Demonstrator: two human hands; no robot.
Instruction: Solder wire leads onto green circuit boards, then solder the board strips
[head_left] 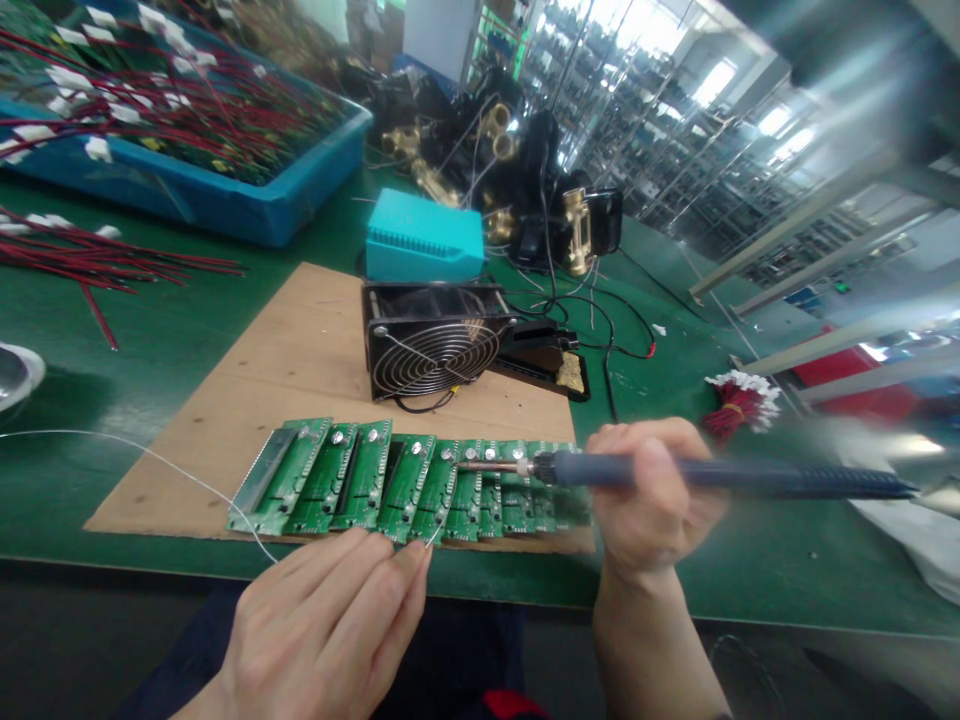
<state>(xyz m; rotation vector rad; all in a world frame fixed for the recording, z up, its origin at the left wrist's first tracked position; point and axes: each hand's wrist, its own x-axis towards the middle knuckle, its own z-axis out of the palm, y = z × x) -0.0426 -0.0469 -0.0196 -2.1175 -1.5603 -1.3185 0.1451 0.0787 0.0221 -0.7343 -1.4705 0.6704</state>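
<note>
Several green circuit boards (367, 480) lie overlapped in a row on a sheet of cardboard (247, 370). My left hand (337, 610) is at the near edge of the row, its fingers pinched on a thin solder wire (187, 474) whose end sticks up over a middle board. In my right hand (652, 490) is a soldering iron (600, 468), held level, with its tip over the same middle board near a round silver part. Whether the tip touches the board cannot be made out.
Behind the boards stand a black fan (435, 345), a teal box (424, 238) and an iron stand with a sponge (571, 372). A blue tray of wires (277, 205) is back left. Brass fittings (577, 230) sit behind; bundled red wires (731, 405) lie right.
</note>
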